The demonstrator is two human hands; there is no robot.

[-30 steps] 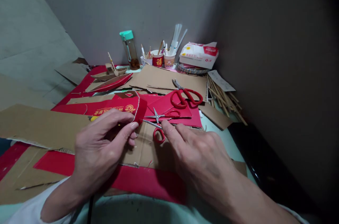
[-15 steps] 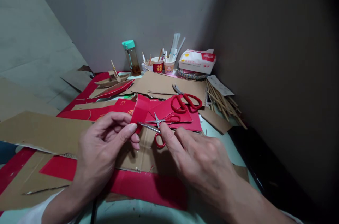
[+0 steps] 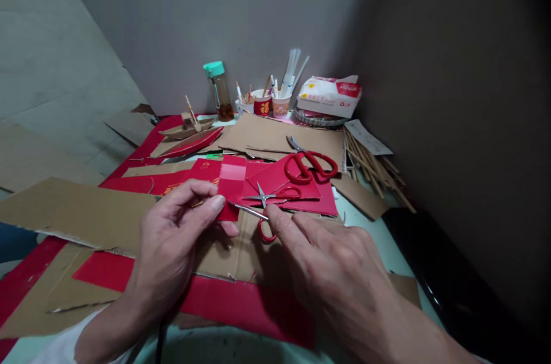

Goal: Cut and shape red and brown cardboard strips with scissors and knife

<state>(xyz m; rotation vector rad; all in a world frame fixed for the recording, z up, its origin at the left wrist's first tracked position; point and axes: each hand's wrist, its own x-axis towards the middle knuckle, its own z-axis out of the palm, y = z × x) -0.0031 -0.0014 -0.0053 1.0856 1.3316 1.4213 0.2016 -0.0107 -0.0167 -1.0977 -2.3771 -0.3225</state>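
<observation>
My left hand (image 3: 181,237) pinches the left edge of a small red card strip (image 3: 232,183) between thumb and fingers. My right hand (image 3: 331,260) is closed around a slim pointed metal tool (image 3: 252,211); its grip is hidden in the hand, so its exact kind does not show. The tool's tip is at the card's lower part, close to my left thumb. Just beyond, small red-handled scissors (image 3: 264,197) lie with blades apart on red card. Larger red-handled scissors (image 3: 307,162) rest farther back.
Cardboard sheets (image 3: 77,212) and red card pieces (image 3: 253,301) cover much of the table. Behind stand a bottle (image 3: 220,94), paper cups (image 3: 282,105) and a tissue pack (image 3: 329,97). Cardboard boats (image 3: 189,144) sit back left, wooden sticks (image 3: 372,166) at right.
The red strip has turned in my left hand, and its face now shows flatter with a lighter band near the top. The view has shifted slightly; the tool stays close to the card.
</observation>
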